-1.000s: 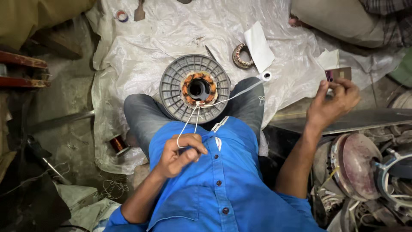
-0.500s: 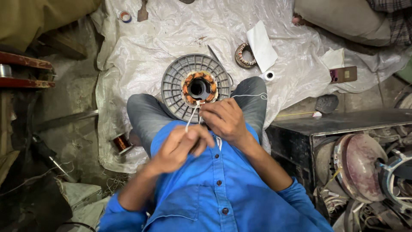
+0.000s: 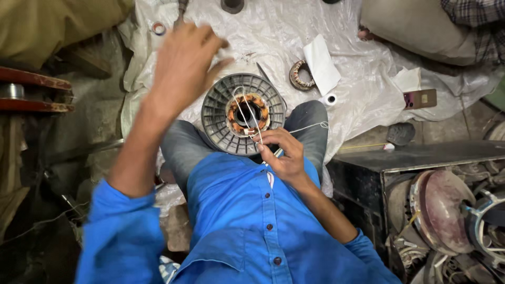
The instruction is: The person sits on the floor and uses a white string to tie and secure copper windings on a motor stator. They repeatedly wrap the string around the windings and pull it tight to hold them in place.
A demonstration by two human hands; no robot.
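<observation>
— What has moved since half a second ago?

— The left hand (image 3: pixel 184 66). It was down by the chest next to the other; now it is flung up and out past the grey finned motor housing (image 3: pixel 243 113), fingers loosely spread, blurred (I cannot tell whether it pinches anything).

— And the right hand (image 3: pixel 284 158)?

— It has stayed at the housing's near rim, fingers pinched narrow on the white thread (image 3: pixel 247 117), which runs from its fingertips up across the copper windings.

— The housing?

— Still on the person's lap, just beyond the right fingertips.
</observation>
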